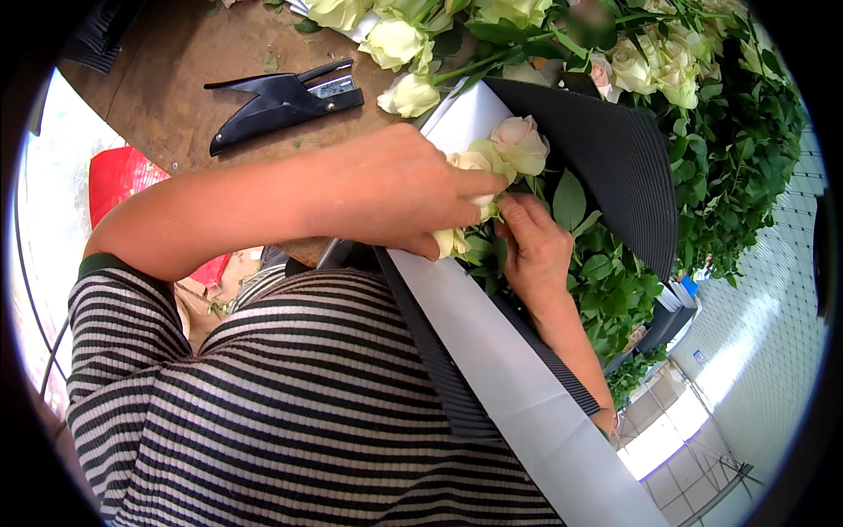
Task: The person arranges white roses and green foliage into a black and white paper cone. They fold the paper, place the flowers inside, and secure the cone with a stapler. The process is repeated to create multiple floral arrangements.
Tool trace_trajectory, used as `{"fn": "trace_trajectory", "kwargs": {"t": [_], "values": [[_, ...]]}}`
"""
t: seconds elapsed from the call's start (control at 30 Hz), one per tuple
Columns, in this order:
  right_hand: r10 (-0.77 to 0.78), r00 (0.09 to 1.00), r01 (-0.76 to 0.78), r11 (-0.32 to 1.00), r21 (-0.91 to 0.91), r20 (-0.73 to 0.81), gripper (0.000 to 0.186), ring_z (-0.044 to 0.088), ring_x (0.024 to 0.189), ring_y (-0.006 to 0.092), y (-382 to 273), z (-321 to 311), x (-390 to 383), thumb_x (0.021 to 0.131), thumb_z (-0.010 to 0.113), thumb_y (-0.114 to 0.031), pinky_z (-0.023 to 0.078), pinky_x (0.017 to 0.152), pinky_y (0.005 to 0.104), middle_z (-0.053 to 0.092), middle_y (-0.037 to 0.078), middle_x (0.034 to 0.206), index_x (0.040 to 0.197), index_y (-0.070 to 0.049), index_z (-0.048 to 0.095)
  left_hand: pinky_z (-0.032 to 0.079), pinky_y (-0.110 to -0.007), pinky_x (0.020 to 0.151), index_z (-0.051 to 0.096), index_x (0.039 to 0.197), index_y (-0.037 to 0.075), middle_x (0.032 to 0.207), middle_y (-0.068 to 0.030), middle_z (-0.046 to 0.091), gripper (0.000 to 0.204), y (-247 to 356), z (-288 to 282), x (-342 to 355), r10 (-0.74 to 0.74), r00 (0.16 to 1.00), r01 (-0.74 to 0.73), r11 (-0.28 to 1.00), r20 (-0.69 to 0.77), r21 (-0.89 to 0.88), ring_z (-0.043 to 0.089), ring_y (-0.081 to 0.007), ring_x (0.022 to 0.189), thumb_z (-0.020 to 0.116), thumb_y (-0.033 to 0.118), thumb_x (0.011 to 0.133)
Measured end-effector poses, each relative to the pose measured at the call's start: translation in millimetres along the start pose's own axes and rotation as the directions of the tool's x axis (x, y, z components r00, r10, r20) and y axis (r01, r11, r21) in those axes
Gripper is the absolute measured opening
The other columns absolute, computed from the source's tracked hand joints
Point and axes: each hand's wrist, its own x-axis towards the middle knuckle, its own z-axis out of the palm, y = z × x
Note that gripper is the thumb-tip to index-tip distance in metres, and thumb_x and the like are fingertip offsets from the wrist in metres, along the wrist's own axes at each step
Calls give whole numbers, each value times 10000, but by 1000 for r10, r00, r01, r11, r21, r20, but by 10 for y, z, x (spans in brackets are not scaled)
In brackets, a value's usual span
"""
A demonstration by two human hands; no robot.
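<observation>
Several cream and pale pink roses (520, 146) lie in a wrap of black corrugated card (615, 167) and white paper (518, 369). From the left, my left hand (404, 193) reaches over the blooms, its fingers closed around a cream rose (470, 162) and partly hiding it. My right hand (537, 246) comes up from the lower right with curled fingers, pinching at the edge of the same bloom, close to my left fingertips. Green leaves (606, 272) spread beside and beneath my right hand.
A black plier stapler (285, 101) rests on the brown wooden table (167, 97). Loose cream roses (395, 44) lie along the far side. A big mass of leafy roses (738, 158) stands to the right. Something red (118, 180) shows beyond the table's left edge.
</observation>
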Motion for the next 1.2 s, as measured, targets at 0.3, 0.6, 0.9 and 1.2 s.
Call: {"fn": "trace_trajectory", "kwargs": {"t": [0.3, 0.6, 0.9, 1.2], "values": [[129, 979, -123, 991, 47, -157, 313, 639, 745, 259, 219, -8, 242, 787, 647, -79, 515, 643, 342, 642, 101, 913, 1099, -88, 650, 509, -337, 523, 626, 857, 41, 1374, 9, 490, 323, -21, -33, -32, -37, 999, 39, 996, 28, -86, 634, -224, 597, 759, 287, 697], [99, 994, -101, 995, -28, -43, 413, 629, 742, 230, 161, 34, 296, 742, 637, -67, 506, 613, 355, 610, 10, 886, 1141, -173, 641, 524, -349, 559, 638, 909, 55, 1372, -5, 474, 339, -52, 3, -34, -6, 999, 8, 998, 32, -60, 647, -231, 652, 758, 294, 701], [152, 979, -154, 988, 1, 133, 386, 632, 864, 314, 10, -262, 290, 771, 662, -89, 529, 693, 382, 595, 111, 1079, 1149, -62, 588, 543, -378, 594, 517, 1163, 47, 1373, -172, 420, 657, 5, -185, 198, -109, 977, 93, 991, 181, 92, 664, -265, 694, 788, 363, 654], [472, 852, -449, 881, 147, -228, 294, 626, 902, 235, 1434, -1091, 82, 915, 595, -182, 491, 825, 320, 656, 106, 1017, 1135, 13, 604, 561, -404, 712, 445, 1303, 34, 1477, -183, 292, 756, 88, -236, 194, -171, 941, 177, 984, 293, 7, 671, -323, 839, 768, 347, 695]]}}
